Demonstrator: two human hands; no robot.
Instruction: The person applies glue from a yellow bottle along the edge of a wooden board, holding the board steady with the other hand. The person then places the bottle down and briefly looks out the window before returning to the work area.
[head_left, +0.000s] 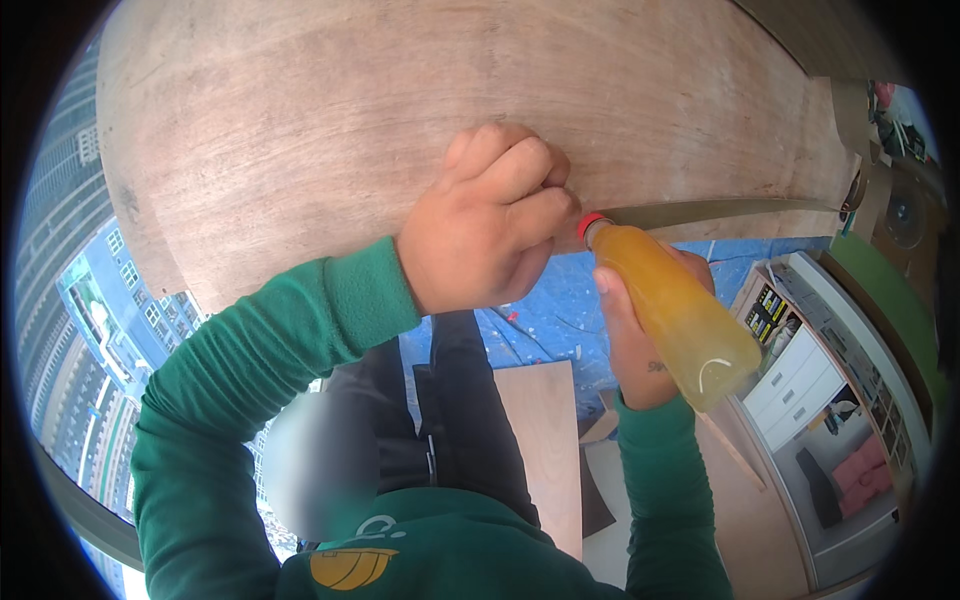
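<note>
My left hand (495, 217) is curled into a fist above the front edge of a large plywood sheet (315, 150). A thin brown strip (697, 214) runs along that edge, and its near end meets the curled fingers, where the grip is partly hidden. In my right hand (637, 330) is a clear plastic bottle (667, 300) with a red cap (592, 223). Yellowish liquid shows inside it. The bottle is tilted, with its capped end up beside my left fingers and the strip, and its base towards the lower right.
Blue sheeting (547, 322) with specks of debris covers the floor below. A pale wood panel (540, 450) lies near my legs. To the right stands a white-drawered cabinet (795, 382) holding various items. Buildings (127, 292) show at the left, beyond the sheet.
</note>
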